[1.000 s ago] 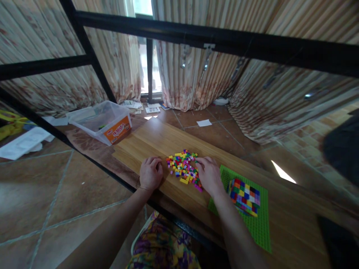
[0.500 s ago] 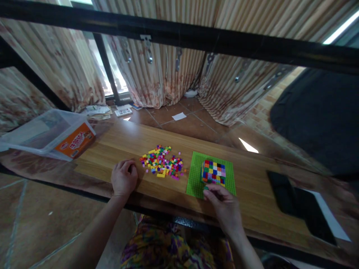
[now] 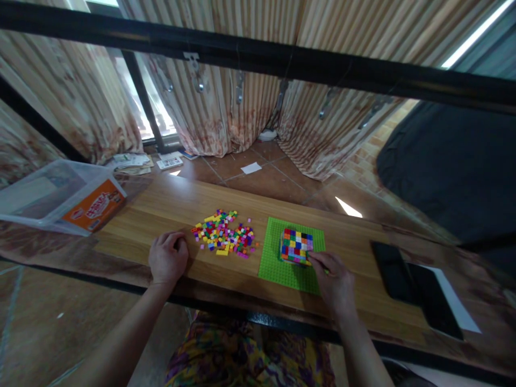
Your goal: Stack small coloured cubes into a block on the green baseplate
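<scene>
The only bold lettering I can see is on the clear bin (image 3: 91, 174) at my far left: an orange label (image 3: 95, 208) with large white characters, too soft for me to read surely, and a small dark patch of print below them. A booklet (image 3: 169, 162) on the floor beyond the table (image 3: 145, 215) shows dark printed marks, also too small to read.

The block (image 3: 296, 244) is a squat, boxy build with a patchwork top of small squares in red, orange, yellow, white, black, blue, purple and green. It sits on a green studded board (image 3: 272, 269), with bare studs showing widest on the left and near sides.

My right hand (image 3: 336, 279) comes in over the board's near right part, thumb and forefinger drawn close together at the block's near right corner; I cannot tell whether a brick is between them. The block lies just past those fingertips, left of my palm.

My left hand (image 3: 167, 257) rests on the table, fingers curled into a loose fist. Loose bricks (image 3: 223, 236) lie scattered between it and the board, nearest ones just beside my knuckles.
</scene>
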